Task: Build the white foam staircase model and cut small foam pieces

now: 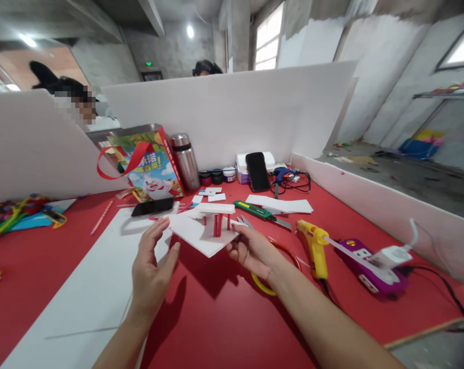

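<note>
A small white foam board model point(207, 248) has a flat base, red posts point(217, 225) and a white slab point(215, 208) on top of them. It is tilted, above the red table. My right hand point(251, 251) pinches the right corner of the base between thumb and fingers. On the other side, my left hand point(153, 269) is open beside the left corner, thumb and fingers apart; whether a fingertip touches the board I cannot tell. Scissors with red and yellow handles point(263, 287) lie partly hidden under my right hand and forearm.
A yellow glue gun point(314, 246), purple power strip point(370, 266) and green utility knife point(255, 210) lie on the right. A large white board point(82, 292) covers the left. Behind stand a gift bag point(151, 169), steel flask point(186, 161) and black phone point(257, 171). Two people are beyond white partitions.
</note>
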Demonstrator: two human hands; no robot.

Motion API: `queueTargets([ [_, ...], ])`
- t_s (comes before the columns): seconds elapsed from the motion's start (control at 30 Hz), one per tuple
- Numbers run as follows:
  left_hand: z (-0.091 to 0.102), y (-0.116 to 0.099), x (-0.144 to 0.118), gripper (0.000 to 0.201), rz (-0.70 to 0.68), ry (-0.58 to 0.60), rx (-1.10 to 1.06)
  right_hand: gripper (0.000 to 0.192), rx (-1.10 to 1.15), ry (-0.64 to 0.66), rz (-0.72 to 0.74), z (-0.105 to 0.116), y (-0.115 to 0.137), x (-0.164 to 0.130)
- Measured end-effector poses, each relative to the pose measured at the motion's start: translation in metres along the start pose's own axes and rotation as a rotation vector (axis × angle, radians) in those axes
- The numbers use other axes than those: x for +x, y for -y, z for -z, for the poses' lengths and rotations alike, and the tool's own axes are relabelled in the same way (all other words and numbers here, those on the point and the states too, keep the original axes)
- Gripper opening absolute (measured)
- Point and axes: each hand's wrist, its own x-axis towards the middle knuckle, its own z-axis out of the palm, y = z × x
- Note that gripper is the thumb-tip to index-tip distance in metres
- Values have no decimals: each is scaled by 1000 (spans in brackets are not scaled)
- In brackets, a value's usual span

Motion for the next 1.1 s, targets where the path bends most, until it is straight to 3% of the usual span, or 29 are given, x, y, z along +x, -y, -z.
queueTargets([
  [0.67, 2, 4, -10, 37, 31, -49, 22, 9, 7, -55, -7, 3, 3, 2],
  [1.1, 0, 11, -15, 34, 184, -31, -16, 20, -42, -40, 66, -3, -1, 0],
])
